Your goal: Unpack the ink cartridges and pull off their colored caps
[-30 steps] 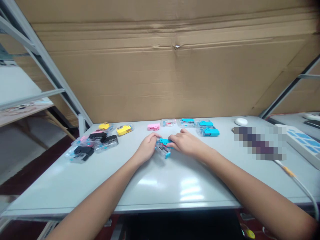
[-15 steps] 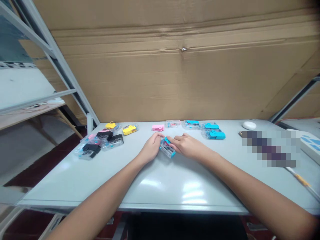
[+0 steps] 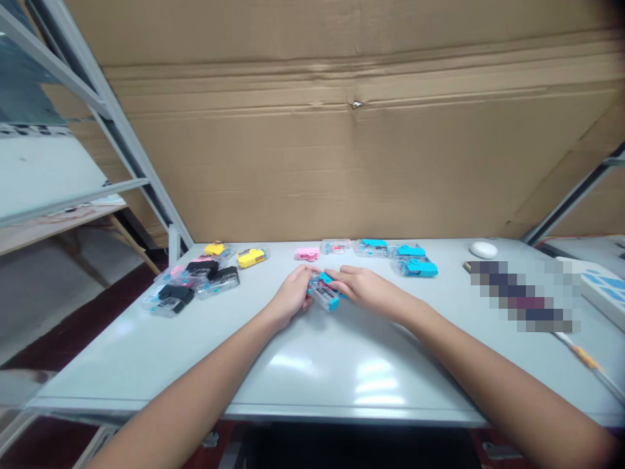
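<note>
Under right hand (image 3: 360, 285), clear-blue case (image 3: 325, 296) partly hidden.

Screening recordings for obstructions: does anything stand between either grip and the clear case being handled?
Nothing visible does: the left grip and the right grip both touch the clear case directly. The pink piece lies beyond them, nearer the cardboard, not in between.

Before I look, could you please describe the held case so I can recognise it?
In front of the cardboard is a pale table. Between the left hand and right hand is a clear case with blue parts, the only one held.
</note>
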The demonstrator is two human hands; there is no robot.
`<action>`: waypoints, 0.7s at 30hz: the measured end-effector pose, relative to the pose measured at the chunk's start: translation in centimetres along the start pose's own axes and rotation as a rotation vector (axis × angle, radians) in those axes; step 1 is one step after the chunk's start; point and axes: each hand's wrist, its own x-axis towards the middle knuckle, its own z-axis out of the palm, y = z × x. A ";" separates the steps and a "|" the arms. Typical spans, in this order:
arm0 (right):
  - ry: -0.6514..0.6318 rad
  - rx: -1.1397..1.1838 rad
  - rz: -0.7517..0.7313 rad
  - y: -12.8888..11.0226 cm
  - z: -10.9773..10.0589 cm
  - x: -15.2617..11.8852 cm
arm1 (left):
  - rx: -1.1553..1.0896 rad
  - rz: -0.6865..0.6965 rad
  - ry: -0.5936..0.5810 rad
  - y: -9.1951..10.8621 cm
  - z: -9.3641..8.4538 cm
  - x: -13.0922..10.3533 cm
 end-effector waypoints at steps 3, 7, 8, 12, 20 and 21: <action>0.013 -0.025 0.005 -0.1 0.0 0.1 | 0.004 0.016 0.027 -0.3 0.1 0.1; -0.024 -0.081 -0.059 -0.1 -0.2 0.1 | 0.031 0.066 0.079 -0.6 0.0 0.2; -0.032 -0.101 -0.077 -0.2 -0.3 0.1 | 0.037 0.078 0.085 -0.7 -0.1 0.2; -0.063 -0.212 -0.069 -0.5 -0.2 0.3 | 0.053 0.114 0.100 -0.6 -0.3 0.2; -0.036 -0.191 0.006 -1.3 -0.5 0.6 | 0.074 0.133 0.127 -0.6 0.1 0.0; -0.040 -0.186 0.021 -1.5 -0.6 0.6 | 0.078 0.137 0.137 -0.6 0.1 -0.1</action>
